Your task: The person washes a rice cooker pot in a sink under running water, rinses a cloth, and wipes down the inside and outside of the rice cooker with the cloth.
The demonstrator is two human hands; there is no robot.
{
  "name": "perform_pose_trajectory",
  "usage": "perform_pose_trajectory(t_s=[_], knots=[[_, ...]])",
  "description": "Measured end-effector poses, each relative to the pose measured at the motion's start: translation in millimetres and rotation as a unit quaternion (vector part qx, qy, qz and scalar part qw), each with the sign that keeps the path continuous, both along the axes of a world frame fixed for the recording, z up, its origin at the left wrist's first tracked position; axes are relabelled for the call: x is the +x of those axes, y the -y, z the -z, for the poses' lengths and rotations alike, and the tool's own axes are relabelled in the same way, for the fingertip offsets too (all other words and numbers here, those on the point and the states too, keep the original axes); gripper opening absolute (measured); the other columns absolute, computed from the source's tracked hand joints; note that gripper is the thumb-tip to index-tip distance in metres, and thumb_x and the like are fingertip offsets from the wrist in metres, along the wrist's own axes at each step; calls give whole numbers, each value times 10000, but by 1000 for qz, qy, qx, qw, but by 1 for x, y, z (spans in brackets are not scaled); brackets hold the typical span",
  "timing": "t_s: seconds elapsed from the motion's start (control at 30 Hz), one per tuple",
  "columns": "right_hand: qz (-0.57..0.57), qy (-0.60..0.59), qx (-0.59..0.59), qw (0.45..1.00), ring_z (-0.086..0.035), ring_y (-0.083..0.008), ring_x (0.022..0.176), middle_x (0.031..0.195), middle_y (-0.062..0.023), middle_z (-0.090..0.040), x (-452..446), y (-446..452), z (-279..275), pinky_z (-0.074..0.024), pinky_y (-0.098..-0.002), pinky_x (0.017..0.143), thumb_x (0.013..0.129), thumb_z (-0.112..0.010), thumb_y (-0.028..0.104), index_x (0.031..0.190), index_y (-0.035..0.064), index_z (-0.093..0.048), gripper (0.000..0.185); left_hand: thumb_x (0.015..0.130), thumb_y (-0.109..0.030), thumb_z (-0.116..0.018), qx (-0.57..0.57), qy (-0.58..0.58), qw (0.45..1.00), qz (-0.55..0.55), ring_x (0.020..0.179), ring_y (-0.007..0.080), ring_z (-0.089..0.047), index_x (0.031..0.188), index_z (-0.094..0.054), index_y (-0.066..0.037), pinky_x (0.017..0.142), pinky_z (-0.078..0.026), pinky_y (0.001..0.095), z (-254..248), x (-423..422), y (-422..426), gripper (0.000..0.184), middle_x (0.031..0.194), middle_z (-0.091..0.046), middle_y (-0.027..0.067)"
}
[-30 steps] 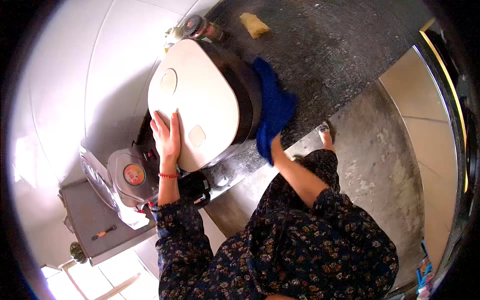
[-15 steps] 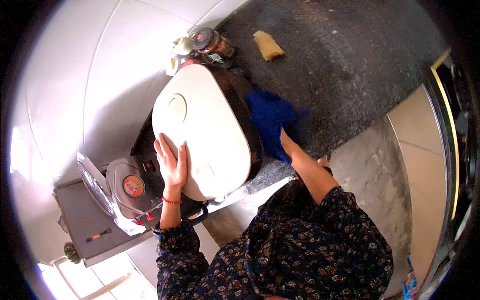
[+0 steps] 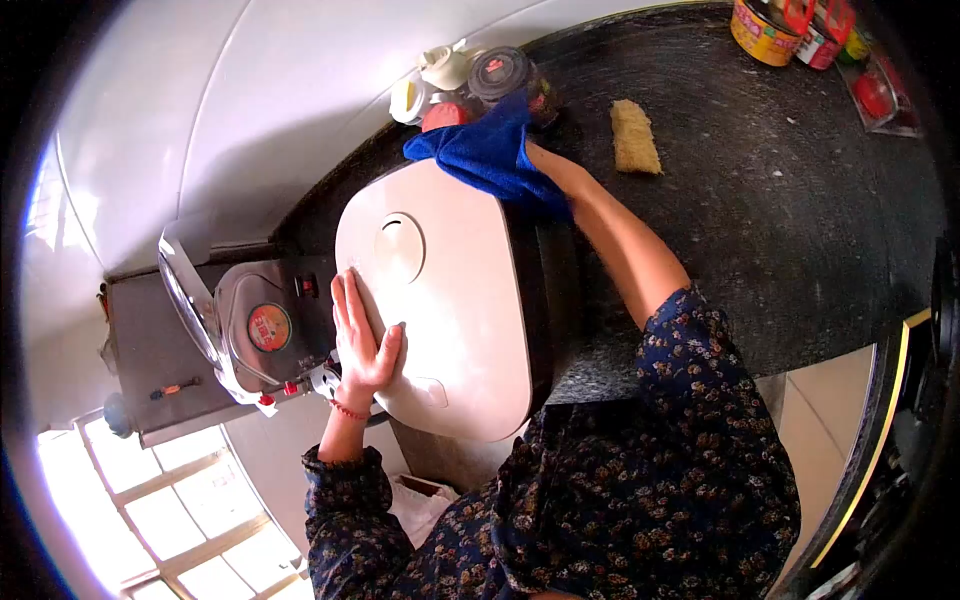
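A rice cooker with a smooth whitish lid and dark sides stands on the dark counter, its lid closed. My left hand lies flat on the lid's left edge, fingers stretched out and the thumb apart. At the far end of the lid, my right hand presses a blue cloth against the edge. The cloth covers most of that hand and hides its fingers. Just beyond the cloth are a dark-lidded jar and a red-topped container.
A yellowish sponge lies on the counter to the right. Noodle tubs stand at the far right. On the left, a metal appliance with a raised lid stands on a grey surface. White containers are against the wall.
My right hand has moved the blue cloth from the cooker's right side up to its far end. My left hand stays flat on the lid. The view has shifted, bringing the tubs into sight.
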State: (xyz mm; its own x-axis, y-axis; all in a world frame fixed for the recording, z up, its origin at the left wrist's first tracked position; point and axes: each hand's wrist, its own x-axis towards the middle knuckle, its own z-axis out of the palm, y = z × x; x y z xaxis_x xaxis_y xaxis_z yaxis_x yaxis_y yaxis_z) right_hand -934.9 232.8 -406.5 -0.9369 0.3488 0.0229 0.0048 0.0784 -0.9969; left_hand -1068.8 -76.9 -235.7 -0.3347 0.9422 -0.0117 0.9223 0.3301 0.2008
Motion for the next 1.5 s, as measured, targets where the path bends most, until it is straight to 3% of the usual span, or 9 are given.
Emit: perform_pose_trajectory(t_s=[0.27, 0.47, 0.6, 0.77, 0.93, 1.1, 1.33, 1.5], knots=[[41, 32, -2, 999, -441, -222, 1252, 1355, -92, -502, 23, 28, 16, -310, -363, 1076, 972, -409, 216, 1319, 98, -490, 375, 821, -592, -469, 14, 17, 1000, 0, 1397, 427, -159, 1462, -168, 36, 1112, -199, 488, 4, -15, 13, 946, 1496, -190, 281], [161, 25, 45, 986, -434, -225, 1262, 1360, -95, -498, 43, 75, 21, -307, -363, 1080, 969, -415, 208, 1325, 93, -484, 380, 809, -631, -473, 6, 32, 998, 46, 1397, 423, -172, 1460, -184, 37, 1109, -213, 487, 1, -24, 23, 977, 1504, -159, 286], [300, -13, 97, 949, -430, -227, 1269, 1363, -98, -495, 67, 130, 14, -305, -363, 1082, 966, -420, 202, 1329, 90, -480, 384, 792, -671, -464, 2, 33, 996, 77, 1402, 427, -155, 1458, -192, 40, 1116, -186, 502, 4, -34, 28, 1012, 1494, -151, 311], [333, -14, 217, 918, -425, -230, 1278, 1367, -101, -491, 69, 131, 6, -302, -363, 1086, 963, -425, 196, 1333, 86, -475, 389, 787, -681, -458, -7, 26, 997, 78, 1398, 435, -160, 1456, -193, 46, 1110, -193, 512, 0, -31, 29, 1023, 1496, -141, 311], [210, 58, 386, 897, -420, -232, 1286, 1371, -104, -488, 59, 79, -11, -300, -363, 1089, 960, -430, 189, 1338, 82, -471, 395, 774, -710, -461, -10, 36, 997, 67, 1389, 448, -174, 1447, -196, 64, 1107, -199, 510, -2, -29, 31, 1059, 1489, -144, 323], [-68, 186, 255, 947, -437, -279, 1285, 1384, -151, -466, 31, 27, -108, -343, -363, 1069, 919, -469, 125, 1330, 62, -476, 416, 764, -719, -472, -24, 27, 997, 64, 1351, 498, -220, 1434, -207, 83, 1086, -240, 512, -3, -25, 25, 1078, 1453, -148, 382], [-185, 60, 278, 941, -468, -287, 1251, 1349, -177, -488, -27, 26, -118, -356, -365, 1056, 927, -444, 171, 1312, 47, -480, 407, 711, -733, -525, -46, 44, 997, 51, 1324, 527, -242, 1450, -209, 36, 1053, -279, 544, -9, -22, 29, 1113, 1461, -123, 375], [-278, 48, 238, 929, -490, -294, 1227, 1324, -195, -503, -72, 29, -121, -366, -367, 1047, 932, -426, 204, 1300, 36, -483, 408, 704, -751, -519, -60, 39, 996, 59, 1301, 541, -264, 1450, -207, 35, 1039, -276, 572, -14, -17, 30, 1128, 1453, -128, 384]])
